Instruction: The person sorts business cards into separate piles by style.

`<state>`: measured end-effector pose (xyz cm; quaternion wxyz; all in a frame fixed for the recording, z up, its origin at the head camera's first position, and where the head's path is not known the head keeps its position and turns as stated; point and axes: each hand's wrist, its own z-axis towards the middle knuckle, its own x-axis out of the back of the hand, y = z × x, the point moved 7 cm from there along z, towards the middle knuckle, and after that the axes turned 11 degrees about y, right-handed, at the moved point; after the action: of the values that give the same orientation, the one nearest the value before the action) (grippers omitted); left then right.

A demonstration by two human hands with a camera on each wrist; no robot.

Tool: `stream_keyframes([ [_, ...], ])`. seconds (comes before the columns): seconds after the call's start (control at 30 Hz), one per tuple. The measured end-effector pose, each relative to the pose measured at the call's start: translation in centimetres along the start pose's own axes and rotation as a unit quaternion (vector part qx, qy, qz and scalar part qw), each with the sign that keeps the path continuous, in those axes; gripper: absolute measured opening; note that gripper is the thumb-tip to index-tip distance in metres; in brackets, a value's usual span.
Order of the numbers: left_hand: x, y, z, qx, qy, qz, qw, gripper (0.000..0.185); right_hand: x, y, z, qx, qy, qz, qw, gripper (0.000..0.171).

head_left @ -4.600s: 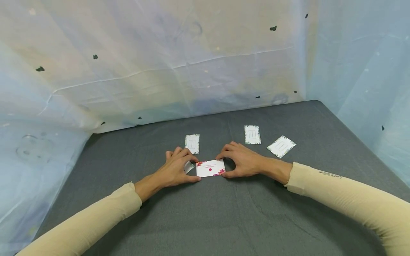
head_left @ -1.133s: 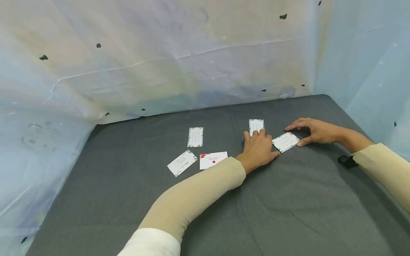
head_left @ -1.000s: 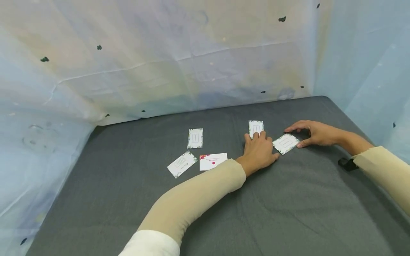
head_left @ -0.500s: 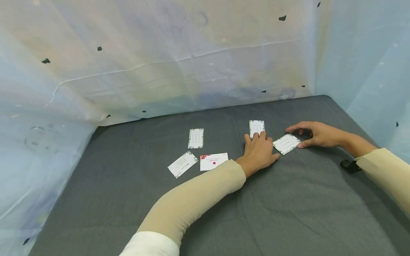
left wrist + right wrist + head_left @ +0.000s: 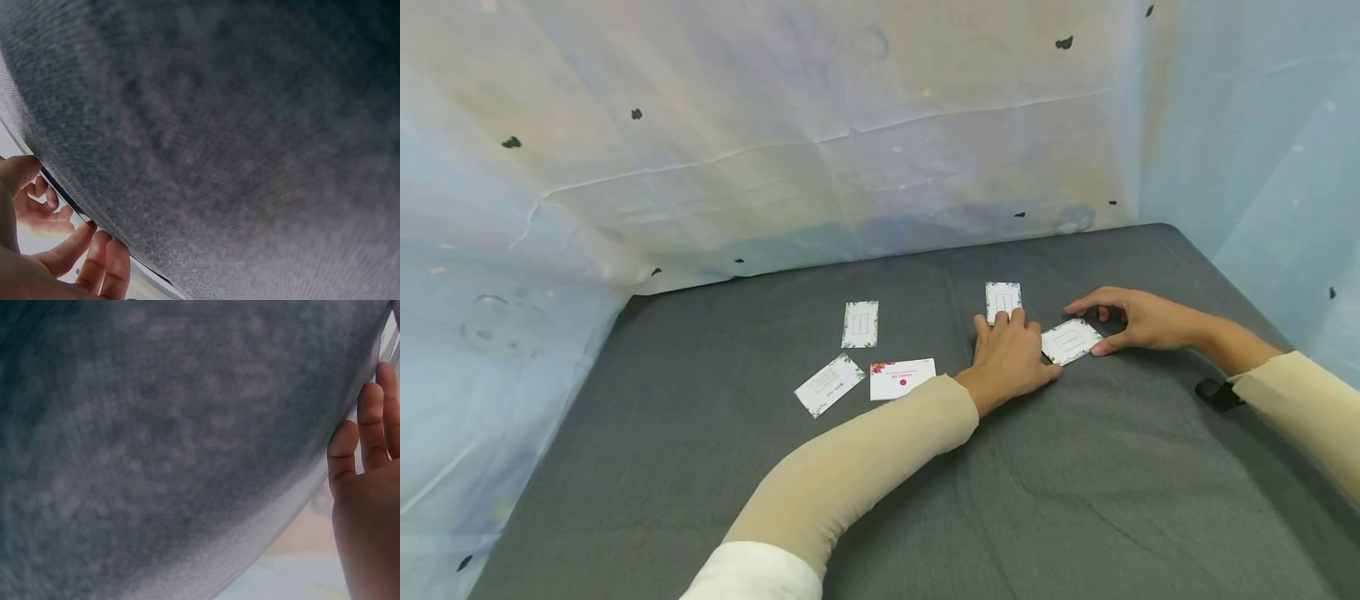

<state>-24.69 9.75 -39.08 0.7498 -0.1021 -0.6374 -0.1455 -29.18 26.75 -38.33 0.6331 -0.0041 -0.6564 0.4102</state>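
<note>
At the right of the table lies a white card [image 5: 1071, 341] with a floral border and a small printed box, tilted slightly. My right hand [image 5: 1142, 320] holds it by its right side, thumb at the lower corner and index finger at the upper one. On its left side, my left hand [image 5: 1006, 358] has thumb and index finger at the card's edge. The left hand's other fingertips overlap the lower end of a second floral card [image 5: 1003, 298]. In the left wrist view, the left hand [image 5: 69, 256] shows bent fingers at the table surface. The right wrist view shows the right hand's [image 5: 369, 487] fingers.
Farther left lie an upright floral card [image 5: 860, 324], a slanted floral card [image 5: 829, 385] and a white card with red flowers and a red dot [image 5: 891, 379], partly behind the left sleeve. The dark grey cloth-covered table [image 5: 700, 467] meets pale printed sheets [image 5: 775, 150] behind.
Both hands have left the red-flowered card and moved right to the tilted floral card. The slanted card at left now shows fully. In the last half second the tilted card has turned slightly.
</note>
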Motion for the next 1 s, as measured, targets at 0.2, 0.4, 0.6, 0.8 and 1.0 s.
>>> stream_keyframes([
  [0.2, 0.3, -0.3, 0.0, 0.011, 0.018, -0.013, 0.9997, 0.052, 0.0, 0.1, -0.1, 0.005, 0.005, -0.012, 1.0, 0.066],
  [0.4, 0.8, -0.6, 0.0, 0.021, 0.036, -0.032, 0.9986, 0.047, 0.1, 0.2, -0.1, -0.006, 0.013, -0.016, 1.0, 0.068],
  [0.6, 0.7, -0.6, 0.0, 0.023, 0.034, -0.035, 0.9986, 0.048, 0.5, 0.3, -0.2, -0.024, 0.036, -0.032, 0.999, 0.065],
  [0.8, 0.6, -1.1, 0.1, 0.042, 0.027, -0.026, 0.9984, 0.058, 0.9, 0.3, -0.3, -0.03, 0.061, -0.045, 0.997, 0.061],
  [1.0, 1.0, -1.2, 0.0, 0.033, 0.045, -0.027, 0.9981, 0.065, 0.9, 0.4, -0.3, -0.034, 0.067, -0.049, 0.996, 0.061],
])
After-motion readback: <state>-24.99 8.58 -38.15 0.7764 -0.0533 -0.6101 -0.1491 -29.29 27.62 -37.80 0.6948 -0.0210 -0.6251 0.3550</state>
